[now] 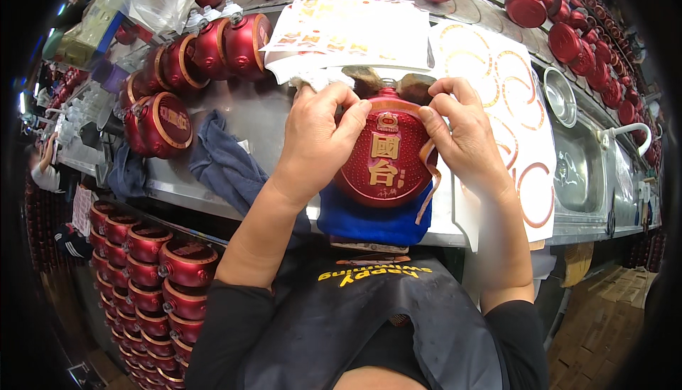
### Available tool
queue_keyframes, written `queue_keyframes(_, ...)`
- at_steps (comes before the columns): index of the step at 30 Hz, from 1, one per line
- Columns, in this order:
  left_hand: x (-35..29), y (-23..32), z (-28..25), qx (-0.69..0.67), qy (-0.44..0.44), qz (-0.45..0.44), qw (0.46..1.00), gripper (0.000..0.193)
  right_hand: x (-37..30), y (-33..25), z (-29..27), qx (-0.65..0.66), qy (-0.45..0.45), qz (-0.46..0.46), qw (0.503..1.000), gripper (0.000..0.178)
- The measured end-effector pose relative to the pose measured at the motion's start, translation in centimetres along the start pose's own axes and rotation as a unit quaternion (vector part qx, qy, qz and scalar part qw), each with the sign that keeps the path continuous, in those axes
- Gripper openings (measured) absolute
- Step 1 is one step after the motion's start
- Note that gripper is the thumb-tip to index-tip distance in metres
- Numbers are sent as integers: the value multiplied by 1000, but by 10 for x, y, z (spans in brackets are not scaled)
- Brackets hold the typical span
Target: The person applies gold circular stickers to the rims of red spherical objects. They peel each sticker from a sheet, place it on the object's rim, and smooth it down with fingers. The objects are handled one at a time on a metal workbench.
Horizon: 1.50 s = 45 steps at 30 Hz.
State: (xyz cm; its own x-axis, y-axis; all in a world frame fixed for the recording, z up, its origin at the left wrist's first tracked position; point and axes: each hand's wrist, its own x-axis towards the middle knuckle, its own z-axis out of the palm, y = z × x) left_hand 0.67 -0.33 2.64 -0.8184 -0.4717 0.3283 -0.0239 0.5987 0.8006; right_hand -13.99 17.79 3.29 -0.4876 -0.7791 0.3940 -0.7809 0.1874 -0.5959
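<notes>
A round, flat red bottle [383, 145] with raised gold characters rests before me, its neck pointing away, on a folded blue cloth [369, 218]. Along its upper rim, between my hands, runs a thin orange-gold decal strip [424, 209], whose loose end curls down the bottle's right side. My left hand [318, 138] is closed at the upper left rim, thumb and forefinger pinching there on the strip. At the upper right, my right hand [465, 134] pinches the strip between thumb and fingers. Crumpled white tissue [323, 77] lies beyond my left fingers.
Ring-shaped decals cover a white sheet [529, 123] on the right; more decal sheets [355, 24] lie at the back. Red bottles [167, 123] stand at left, with stacked ones [142, 276] below. A grey-blue towel [224, 166] drapes the edge. A sink [579, 170] is far right.
</notes>
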Motion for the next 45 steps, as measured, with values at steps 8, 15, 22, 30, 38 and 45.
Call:
queue_keyframes(8,11,-10,18,50,75,46,995,21,0,7,8,0,46,10,999,17)
queue_keyframes(15,8,-15,17,73,56,71,993,22,-11,16,6,0,33,37,999,20)
queue_keyframes(22,17,-11,14,128,49,94,986,21,-9,2,-2,-26,66,39,997,24)
queue_keyframes(30,0,-12,6,28,13,112,993,21,9,-4,5,-94,-11,-95,991,33)
queue_keyframes(38,1,-15,9,19,-22,127,991,29,18,-11,12,-34,8,-129,991,13)
queue_keyframes(45,-9,-4,-8,-59,-85,44,994,14,7,-21,-5,29,-37,-88,995,11)
